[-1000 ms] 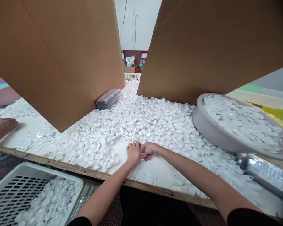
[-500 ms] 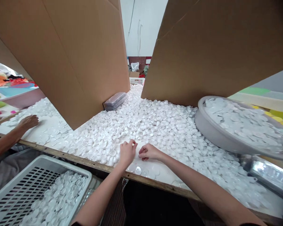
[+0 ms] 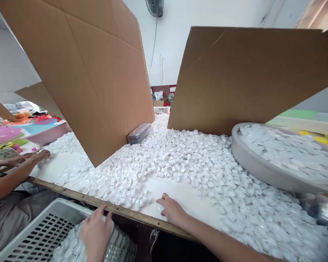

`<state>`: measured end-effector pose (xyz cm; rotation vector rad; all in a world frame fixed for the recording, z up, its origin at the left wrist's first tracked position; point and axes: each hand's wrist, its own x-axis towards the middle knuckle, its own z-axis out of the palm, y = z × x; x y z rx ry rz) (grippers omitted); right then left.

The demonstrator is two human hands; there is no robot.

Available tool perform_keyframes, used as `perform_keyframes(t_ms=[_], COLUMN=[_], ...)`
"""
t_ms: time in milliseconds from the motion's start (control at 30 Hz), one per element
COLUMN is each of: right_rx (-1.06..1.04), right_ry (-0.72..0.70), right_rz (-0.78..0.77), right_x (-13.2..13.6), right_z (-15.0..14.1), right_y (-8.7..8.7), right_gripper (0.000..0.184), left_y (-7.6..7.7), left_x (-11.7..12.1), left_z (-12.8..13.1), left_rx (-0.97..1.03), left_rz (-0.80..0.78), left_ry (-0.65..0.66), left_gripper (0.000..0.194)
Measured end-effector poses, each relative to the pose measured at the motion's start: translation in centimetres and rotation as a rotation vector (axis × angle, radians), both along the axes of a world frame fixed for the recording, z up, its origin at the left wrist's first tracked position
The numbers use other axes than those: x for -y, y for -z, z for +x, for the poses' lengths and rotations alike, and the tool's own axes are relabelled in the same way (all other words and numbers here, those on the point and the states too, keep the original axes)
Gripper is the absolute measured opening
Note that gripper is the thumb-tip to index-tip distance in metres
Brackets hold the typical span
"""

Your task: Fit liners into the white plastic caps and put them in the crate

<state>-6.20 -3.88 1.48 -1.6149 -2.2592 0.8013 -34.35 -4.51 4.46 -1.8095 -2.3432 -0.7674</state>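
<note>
The left hand (image 3: pixel 97 231), beside the right hand over the tabletop 0.5 s ago, is now above the white basket (image 3: pixel 75 212), fingers loosely spread and palm hidden; the frame cuts the basket off below. The right hand (image 3: pixel 172 210) is now lower, near the wooden edge (image 3: pixel 131 214), fingers partly bent; whether it pinches a cap I cannot tell. White caps (image 3: pixel 191 156) lie in the basket and heap across the table beyond, blurring at right. The grey basin (image 3: pixel 251 167) runs out of frame. Behind, 2 cardboard panels hide part of the heap; above, a fan (image 3: pixel 155 7) now shows, cut off.
</note>
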Motion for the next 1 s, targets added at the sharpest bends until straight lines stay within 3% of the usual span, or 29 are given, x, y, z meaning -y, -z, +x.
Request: perform_keyframes(t_ms=[67, 133, 233, 300, 400, 500, 600, 733, 867, 1000], right_rx=[0.004, -0.016, -0.061, -0.083, -0.119, -0.24, -0.42, -0.625, -0.715, -0.593], right_ry=[0.041, 0.086, 0.151, 0.2, 0.292, 0.365, 0.455, 0.623, 0.649, 0.572], right_rz=[-0.001, 0.004, 0.012, 0.017, 0.023, -0.063, -0.172, -0.153, -0.29, -0.372], right_x=[-0.1, -0.1, 0.2, 0.7, 1.4, 1.5, 0.6, -1.8, -3.4, -3.6], right_z=[0.8, 1.8, 3.3, 4.2, 5.3, 6.3, 7.3, 8.1, 7.5, 6.6], right_y=[0.2, 0.4, 0.3, 0.2, 0.3, 0.6, 0.8, 0.2, -0.3, -0.1], right_gripper=[0.038, 0.036, 0.034, 0.032, 0.028, 0.021, 0.017, 0.016, 0.016, 0.013], left_y=[0.1, -0.2, -0.1, 0.7, 2.4, 3.5, 3.6, 4.0, 4.4, 4.0], left_x=[-2.4, -5.0, -8.1, -9.4, -10.4, -10.1, -8.6, -6.1, -5.0, -4.9], left_z=[5.7, 11.4, 17.7, 19.9, 20.7, 20.4, 20.1, 20.0, 19.9, 20.0], left_rx=[-0.012, -0.015, -0.132, -0.178, -0.191, -0.112, 0.157, 0.4, 0.411, 0.485], left_rz=[0.03, 0.049, 0.052, 0.054, 0.053, 0.04, -0.047, -0.262, -0.326, -0.376], left_ry=[0.359, 0.617, 0.74, 0.752, 0.745, 0.743, 0.914, 1.107, 1.056, 0.979], left_gripper=[0.026, 0.026, 0.031, 0.029, 0.022, 0.031, 0.034, 0.022, 0.031, 0.046])
